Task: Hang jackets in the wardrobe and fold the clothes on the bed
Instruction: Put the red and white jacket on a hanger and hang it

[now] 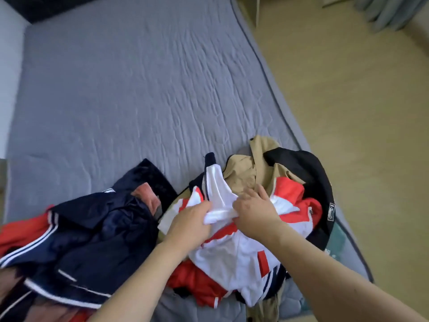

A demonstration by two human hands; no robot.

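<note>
Left hand (193,219) and right hand (254,209) both pinching bunched white fabric of red-white-navy jacket (239,249) on grey quilted mattress (130,94). Navy striped jacket (92,231) left of hands; tan jacket (246,170) just beyond.

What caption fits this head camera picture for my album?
Both hands, left hand and right hand, grip a white and red jacket on the grey bed.

Pale wooden floor (348,112) right of the grey quilted mattress (127,89), grey curtain (392,10) beyond.
</note>
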